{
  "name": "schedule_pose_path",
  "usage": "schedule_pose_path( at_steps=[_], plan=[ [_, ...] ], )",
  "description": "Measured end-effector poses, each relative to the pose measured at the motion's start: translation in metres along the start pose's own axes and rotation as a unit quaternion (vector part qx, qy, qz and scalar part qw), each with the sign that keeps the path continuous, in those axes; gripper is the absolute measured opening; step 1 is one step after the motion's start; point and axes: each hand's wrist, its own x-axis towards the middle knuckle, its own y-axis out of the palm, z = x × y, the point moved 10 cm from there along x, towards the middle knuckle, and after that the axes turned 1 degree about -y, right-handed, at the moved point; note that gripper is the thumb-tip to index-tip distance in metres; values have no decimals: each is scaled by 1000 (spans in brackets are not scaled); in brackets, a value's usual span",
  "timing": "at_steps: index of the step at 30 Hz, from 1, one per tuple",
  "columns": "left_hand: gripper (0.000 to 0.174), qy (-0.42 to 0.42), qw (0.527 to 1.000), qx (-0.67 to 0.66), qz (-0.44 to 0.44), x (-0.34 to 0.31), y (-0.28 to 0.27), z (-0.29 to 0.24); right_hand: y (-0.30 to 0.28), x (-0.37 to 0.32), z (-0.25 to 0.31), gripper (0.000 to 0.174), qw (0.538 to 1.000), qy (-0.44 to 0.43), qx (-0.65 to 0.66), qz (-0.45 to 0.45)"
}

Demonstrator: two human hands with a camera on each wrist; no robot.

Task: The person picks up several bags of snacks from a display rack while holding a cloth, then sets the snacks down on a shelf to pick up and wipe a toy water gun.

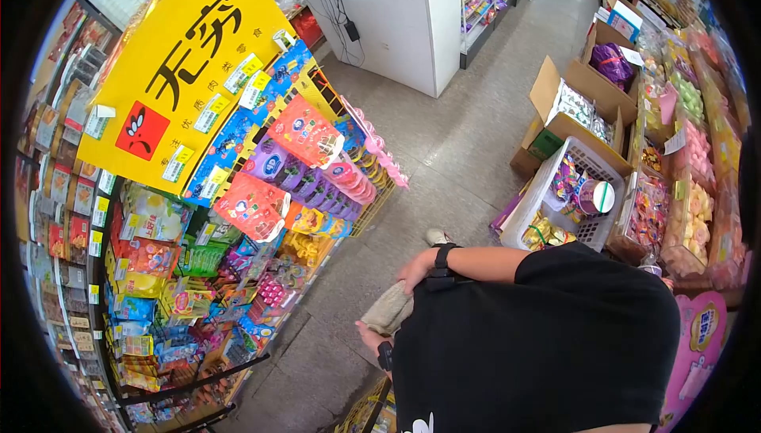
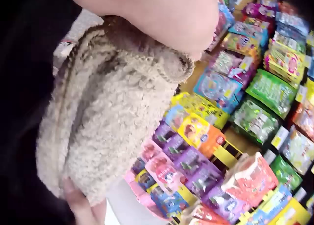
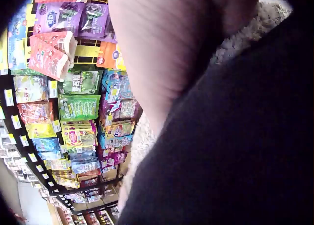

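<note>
A fuzzy beige pouch (image 1: 387, 311) is held between the two hands, in front of the black shirt. In the left wrist view the pouch (image 2: 113, 117) has a seam along one side and a rounded rim by the palm. My left hand (image 1: 371, 339) grips its lower end in the head view; that hand (image 2: 157, 16) covers the top in its wrist view. My right hand (image 1: 415, 271) holds the opposite end, and its fingers (image 2: 83, 203) press on the fabric. In the right wrist view the hand (image 3: 162, 53) and dark cloth hide most of the pouch.
A snack display rack (image 1: 238, 290) with hanging packets stands in front, under a yellow sign (image 1: 190, 68). A white counter (image 1: 388, 28) is farther off. A white plastic basket (image 1: 539, 195), open cartons (image 1: 547, 92) and bins of sweets line the right. A yellow basket (image 1: 365, 413) is low down.
</note>
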Motion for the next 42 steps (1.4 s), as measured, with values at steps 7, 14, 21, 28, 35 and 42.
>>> schedule_pose_path(
  at_steps=[7, 14, 21, 28, 35, 42],
  plan=[
    [58, -110, 991, 60, 38, 27, -24, 67, 5, 21, -96, 62, 985, 144, -22, 91],
    [55, -119, 991, 8, 53, 20, -26, 90, 0, 40, -126, 83, 975, 198, -49, 94],
    [53, -129, 989, -40, 60, 13, -28, 116, -1, 30, -102, 86, 981, 169, -56, 81],
    [51, -141, 986, -87, 33, -18, -72, 149, 6, 34, -110, 81, 972, 209, -23, 106],
    [48, -140, 983, -86, 77, -16, -38, 126, 7, 47, -124, 85, 971, 103, -126, 177],
    [46, -147, 981, -102, 79, -18, -57, 136, -8, 29, -102, 82, 985, 155, -51, 61]
  ],
)
